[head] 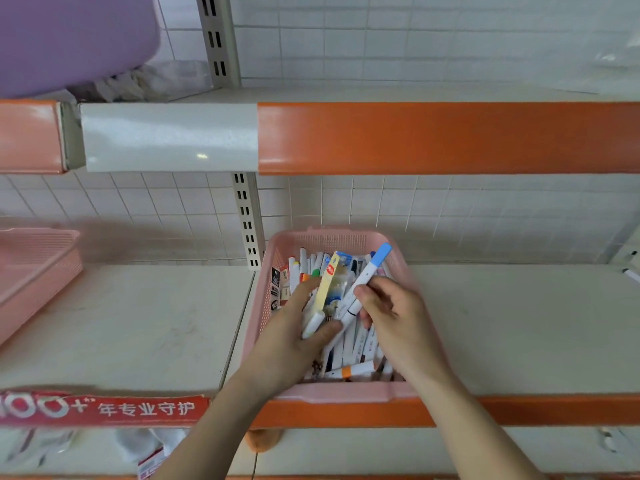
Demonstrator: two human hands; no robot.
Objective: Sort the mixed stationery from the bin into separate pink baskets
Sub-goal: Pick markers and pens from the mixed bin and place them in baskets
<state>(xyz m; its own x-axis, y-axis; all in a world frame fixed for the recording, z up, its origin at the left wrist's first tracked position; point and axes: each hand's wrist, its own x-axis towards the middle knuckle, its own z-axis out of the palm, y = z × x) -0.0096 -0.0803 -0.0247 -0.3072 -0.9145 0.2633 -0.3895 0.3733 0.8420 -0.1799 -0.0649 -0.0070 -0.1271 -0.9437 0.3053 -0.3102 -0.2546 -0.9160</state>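
Observation:
A pink basket (266,292) full of mixed stationery stands on the middle shelf, at the front edge. Several white markers with coloured caps lie in it, one with an orange band (353,370) near the front. My right hand (391,317) grips a white marker with a blue cap (369,275), tilted up to the right above the basket. My left hand (294,337) holds a yellow packaged item (329,282) and a white marker (313,325) between thumb and fingers. A second pink basket (38,268) sits at the far left of the same shelf.
An orange and white shelf rail (415,136) overhangs close above the basket. A purple bin (69,39) sits on the upper shelf at left. Bare shelf surface (519,323) lies to the right, and more between the two baskets. A red label strip (104,408) runs along the shelf front.

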